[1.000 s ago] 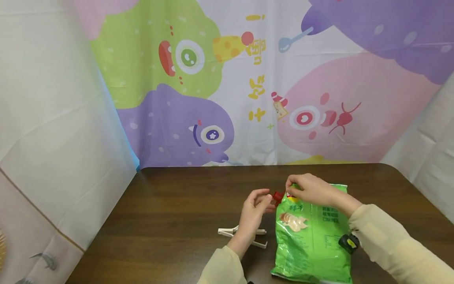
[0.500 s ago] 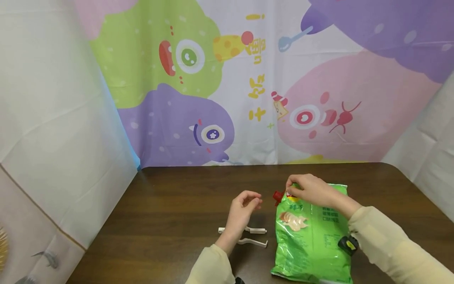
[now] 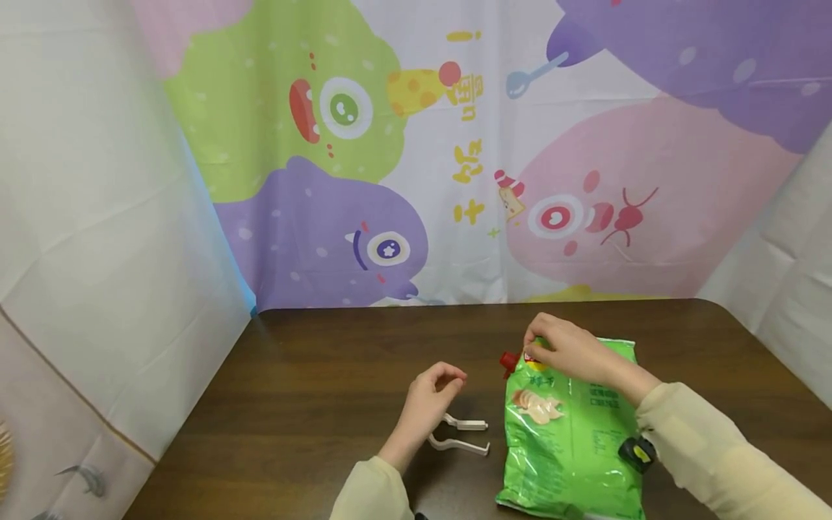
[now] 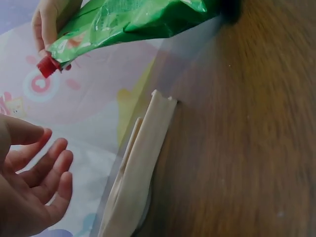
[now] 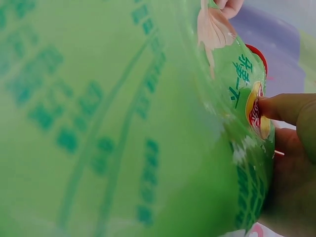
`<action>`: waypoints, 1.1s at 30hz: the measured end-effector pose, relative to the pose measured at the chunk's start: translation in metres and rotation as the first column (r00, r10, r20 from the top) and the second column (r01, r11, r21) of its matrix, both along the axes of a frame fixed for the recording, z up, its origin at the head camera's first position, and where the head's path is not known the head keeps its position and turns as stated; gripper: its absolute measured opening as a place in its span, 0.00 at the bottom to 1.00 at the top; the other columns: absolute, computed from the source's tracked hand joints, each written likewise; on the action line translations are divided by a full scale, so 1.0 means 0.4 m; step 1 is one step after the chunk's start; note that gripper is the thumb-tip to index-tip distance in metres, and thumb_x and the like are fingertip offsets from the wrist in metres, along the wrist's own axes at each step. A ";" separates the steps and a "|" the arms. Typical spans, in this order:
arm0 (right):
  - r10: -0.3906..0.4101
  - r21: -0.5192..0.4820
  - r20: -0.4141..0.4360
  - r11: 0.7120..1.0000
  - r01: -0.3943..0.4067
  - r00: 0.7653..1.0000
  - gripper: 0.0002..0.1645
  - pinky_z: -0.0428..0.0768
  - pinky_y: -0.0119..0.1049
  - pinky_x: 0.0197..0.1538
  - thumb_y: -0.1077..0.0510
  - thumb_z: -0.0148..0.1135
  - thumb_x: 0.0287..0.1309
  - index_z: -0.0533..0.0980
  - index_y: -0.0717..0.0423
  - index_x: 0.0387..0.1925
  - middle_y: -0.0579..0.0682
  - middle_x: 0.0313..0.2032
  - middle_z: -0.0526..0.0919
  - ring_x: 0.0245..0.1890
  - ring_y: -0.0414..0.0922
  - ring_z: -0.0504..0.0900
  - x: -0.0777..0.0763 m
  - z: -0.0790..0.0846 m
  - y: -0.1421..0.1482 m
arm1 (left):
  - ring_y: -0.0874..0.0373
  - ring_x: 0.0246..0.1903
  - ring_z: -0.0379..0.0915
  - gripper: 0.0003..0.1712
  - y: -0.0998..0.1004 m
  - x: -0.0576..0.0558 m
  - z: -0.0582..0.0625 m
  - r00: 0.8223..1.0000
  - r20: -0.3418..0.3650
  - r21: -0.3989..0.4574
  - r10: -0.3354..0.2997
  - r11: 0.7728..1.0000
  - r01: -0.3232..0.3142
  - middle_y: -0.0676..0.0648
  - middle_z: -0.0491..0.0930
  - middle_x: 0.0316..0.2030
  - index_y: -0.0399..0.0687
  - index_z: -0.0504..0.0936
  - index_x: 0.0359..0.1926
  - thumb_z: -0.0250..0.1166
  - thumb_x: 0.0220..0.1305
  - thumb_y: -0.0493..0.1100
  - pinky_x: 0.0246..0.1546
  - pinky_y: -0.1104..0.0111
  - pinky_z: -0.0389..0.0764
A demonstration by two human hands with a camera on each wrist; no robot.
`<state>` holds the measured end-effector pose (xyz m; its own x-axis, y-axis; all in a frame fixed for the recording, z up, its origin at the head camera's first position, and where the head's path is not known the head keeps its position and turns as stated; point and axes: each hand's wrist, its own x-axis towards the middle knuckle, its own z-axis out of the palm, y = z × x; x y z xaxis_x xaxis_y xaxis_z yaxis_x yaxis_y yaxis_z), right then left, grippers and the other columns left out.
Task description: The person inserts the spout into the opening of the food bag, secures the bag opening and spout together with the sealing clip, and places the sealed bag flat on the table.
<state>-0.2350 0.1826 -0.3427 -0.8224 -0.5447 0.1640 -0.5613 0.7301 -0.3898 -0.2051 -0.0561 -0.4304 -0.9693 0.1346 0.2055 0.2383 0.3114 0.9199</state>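
A green snack bag [image 3: 572, 451] with a picture of potato slices lies upright toward me on the table's right half. My right hand [image 3: 575, 352] pinches its top edge, the thumb [image 5: 284, 107] pressing on the red and yellow logo. At the bag's upper left corner sticks out a red clip [image 3: 509, 362], seen at the bag's tip in the left wrist view too. My left hand [image 3: 425, 401] hovers to the left, fingers loosely curved with nothing in them. Below it lies a long white bag clip [image 3: 460, 445], its two arms spread; the hand hides its left end.
The dark wooden table [image 3: 292, 404] reaches back to a cartoon-printed curtain [image 3: 468, 267]. Plain pale cloth [image 3: 117, 217] hangs at the left side. A black wrist camera [image 3: 637, 453] on the right sleeve overlaps the bag's right edge.
My left hand has let go of the red clip and moved left and toward me, over the white clip. The right hand keeps its pinch on the bag, which stays in place.
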 end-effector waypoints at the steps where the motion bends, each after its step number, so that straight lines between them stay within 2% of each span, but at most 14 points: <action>1: 0.000 0.000 -0.001 1.000 0.000 1.000 0.04 0.68 0.35 0.34 0.56 0.53 0.60 0.73 0.46 0.30 0.43 0.37 0.72 0.29 0.37 0.69 0.000 -0.001 0.001 | 0.57 0.35 0.77 0.07 -0.003 0.000 -0.004 1.000 0.004 -0.014 0.000 1.000 0.000 0.45 0.82 0.34 0.40 0.80 0.37 0.59 0.59 0.37 0.36 0.74 0.73; 5: -0.004 0.008 -0.013 1.000 0.004 1.000 0.04 0.68 0.34 0.33 0.56 0.54 0.60 0.73 0.45 0.29 0.43 0.37 0.72 0.28 0.37 0.68 0.000 -0.003 0.005 | 0.60 0.32 0.75 0.07 -0.012 0.003 -0.009 1.000 0.003 -0.050 -0.015 0.999 0.016 0.45 0.82 0.33 0.39 0.81 0.36 0.60 0.58 0.37 0.35 0.73 0.73; 9: 0.001 0.008 -0.009 1.000 -0.001 1.000 0.04 0.68 0.34 0.34 0.56 0.54 0.60 0.73 0.46 0.29 0.44 0.36 0.72 0.28 0.37 0.68 -0.001 -0.003 0.007 | 0.61 0.32 0.73 0.05 -0.022 0.006 -0.015 0.999 -0.043 -0.165 -0.005 0.986 -0.002 0.50 0.80 0.31 0.42 0.81 0.35 0.60 0.57 0.37 0.35 0.72 0.72; 12: 0.008 0.003 -0.006 1.000 -0.008 1.000 0.04 0.68 0.34 0.34 0.57 0.53 0.60 0.73 0.47 0.30 0.44 0.36 0.72 0.29 0.37 0.69 -0.002 -0.003 0.007 | 0.60 0.32 0.73 0.03 -0.033 0.007 -0.021 0.996 -0.094 -0.288 0.004 0.957 -0.031 0.53 0.79 0.30 0.46 0.81 0.32 0.62 0.56 0.38 0.35 0.71 0.71; 15: 0.006 0.004 -0.006 1.000 -0.006 1.000 0.04 0.69 0.34 0.35 0.57 0.53 0.60 0.74 0.47 0.30 0.44 0.36 0.72 0.29 0.37 0.69 -0.002 -0.003 0.007 | 0.57 0.33 0.73 0.02 -0.044 0.008 -0.025 0.992 -0.126 -0.389 -0.017 0.921 -0.034 0.53 0.77 0.29 0.47 0.82 0.28 0.63 0.54 0.40 0.35 0.70 0.70; 21: -0.003 0.011 -0.006 1.000 0.003 1.000 0.04 0.69 0.35 0.35 0.56 0.53 0.60 0.74 0.47 0.30 0.44 0.36 0.72 0.30 0.38 0.69 -0.004 -0.005 0.008 | 0.57 0.34 0.72 0.02 -0.057 0.012 -0.028 0.991 -0.093 -0.486 -0.094 0.873 0.037 0.53 0.77 0.29 0.50 0.81 0.24 0.66 0.51 0.40 0.35 0.68 0.69; 28: 0.000 0.005 -0.007 1.000 0.000 1.000 0.04 0.69 0.35 0.36 0.56 0.53 0.61 0.74 0.47 0.31 0.43 0.35 0.73 0.30 0.38 0.69 -0.006 -0.008 0.006 | 0.57 0.32 0.71 0.05 -0.069 0.016 -0.027 0.988 -0.107 -0.596 -0.109 0.802 0.024 0.54 0.76 0.28 0.53 0.79 0.20 0.65 0.47 0.40 0.33 0.66 0.70; 30: 0.002 0.004 -0.002 1.000 -0.002 1.000 0.04 0.69 0.35 0.36 0.56 0.53 0.61 0.74 0.47 0.31 0.43 0.35 0.73 0.30 0.37 0.69 -0.007 -0.010 0.005 | 0.59 0.30 0.70 0.05 -0.075 0.015 -0.025 0.989 -0.101 -0.603 -0.111 0.797 0.027 0.53 0.75 0.27 0.52 0.79 0.19 0.66 0.47 0.39 0.31 0.67 0.69; 33: 0.003 0.006 0.019 1.000 -0.003 1.000 0.04 0.69 0.35 0.35 0.56 0.53 0.61 0.73 0.47 0.31 0.43 0.35 0.72 0.29 0.37 0.69 -0.008 -0.013 0.005 | 0.62 0.27 0.68 0.04 -0.084 0.012 -0.025 0.991 -0.079 -0.592 -0.112 0.804 0.044 0.52 0.75 0.26 0.50 0.80 0.20 0.66 0.47 0.38 0.28 0.70 0.67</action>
<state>-0.2382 0.1845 -0.3478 -0.8235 -0.5484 0.1452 -0.5563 0.7305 -0.3961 -0.2004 -0.0896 -0.4404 -0.9275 0.3369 0.1621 0.3695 0.7604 0.5341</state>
